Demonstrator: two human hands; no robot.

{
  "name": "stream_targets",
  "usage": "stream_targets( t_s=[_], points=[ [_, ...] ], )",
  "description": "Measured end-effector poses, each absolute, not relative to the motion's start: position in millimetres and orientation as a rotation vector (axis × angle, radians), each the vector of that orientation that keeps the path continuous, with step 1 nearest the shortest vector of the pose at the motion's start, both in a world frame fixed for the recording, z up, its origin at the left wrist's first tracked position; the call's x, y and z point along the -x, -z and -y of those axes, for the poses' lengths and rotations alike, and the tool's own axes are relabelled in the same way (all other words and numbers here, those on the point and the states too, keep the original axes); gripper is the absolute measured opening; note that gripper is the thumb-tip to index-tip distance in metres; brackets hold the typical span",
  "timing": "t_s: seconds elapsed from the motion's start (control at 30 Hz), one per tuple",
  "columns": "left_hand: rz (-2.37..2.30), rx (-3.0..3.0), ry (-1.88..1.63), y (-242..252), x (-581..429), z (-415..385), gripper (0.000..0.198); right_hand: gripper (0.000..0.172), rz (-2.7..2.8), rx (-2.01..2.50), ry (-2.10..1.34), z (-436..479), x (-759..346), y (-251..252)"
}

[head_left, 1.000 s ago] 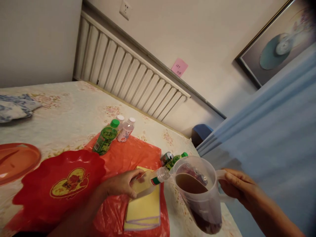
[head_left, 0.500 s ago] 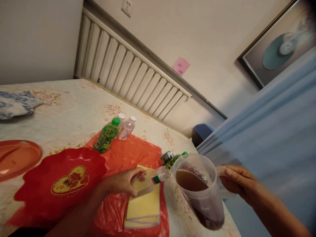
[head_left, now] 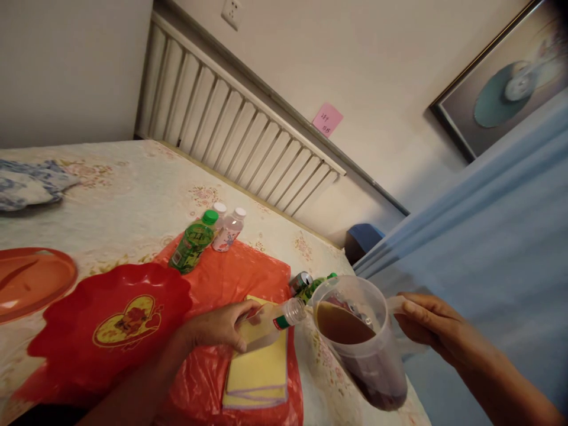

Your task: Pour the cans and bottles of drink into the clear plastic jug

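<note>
My left hand (head_left: 226,325) is wrapped round a clear glass bottle (head_left: 266,325) with a green and red neck label, tilted with its open mouth toward the right. In my right hand (head_left: 426,325) is the handle of a clear plastic pitcher (head_left: 377,367), part full of brown liquid and tipped to the left. The pitcher's spout is close beside the bottle's mouth; I cannot tell whether they touch or whether liquid flows. Beneath the bottle lies a folded yellow cloth (head_left: 260,376) on a red plastic bag (head_left: 257,266).
A red scalloped tray (head_left: 66,319) sits at left, near an orange lid (head_left: 31,284). A green drink bottle (head_left: 193,245) and two white-capped bottles (head_left: 229,229) stand behind. A can (head_left: 300,284) lies behind the pitcher. A blue curtain (head_left: 501,236) hangs at right.
The liquid's surface in the pitcher looks slightly different and the pitcher's base has shifted a little right. Both hands keep the same holds; the view has moved very slightly.
</note>
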State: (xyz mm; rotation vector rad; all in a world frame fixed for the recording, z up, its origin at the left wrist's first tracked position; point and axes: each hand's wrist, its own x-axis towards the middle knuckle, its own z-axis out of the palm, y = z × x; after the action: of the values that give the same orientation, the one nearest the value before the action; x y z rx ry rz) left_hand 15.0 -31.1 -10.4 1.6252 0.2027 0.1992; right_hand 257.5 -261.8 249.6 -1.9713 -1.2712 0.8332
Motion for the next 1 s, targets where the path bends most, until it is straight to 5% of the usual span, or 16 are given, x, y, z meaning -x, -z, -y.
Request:
stream_targets(
  t_s=[1.0],
  points=[
    [-0.240,-1.658,-0.173,12.2,-14.6,31.7,0.073,0.051,1.327,2.027,-0.833,261.1,-263.4,-255.2]
  ],
)
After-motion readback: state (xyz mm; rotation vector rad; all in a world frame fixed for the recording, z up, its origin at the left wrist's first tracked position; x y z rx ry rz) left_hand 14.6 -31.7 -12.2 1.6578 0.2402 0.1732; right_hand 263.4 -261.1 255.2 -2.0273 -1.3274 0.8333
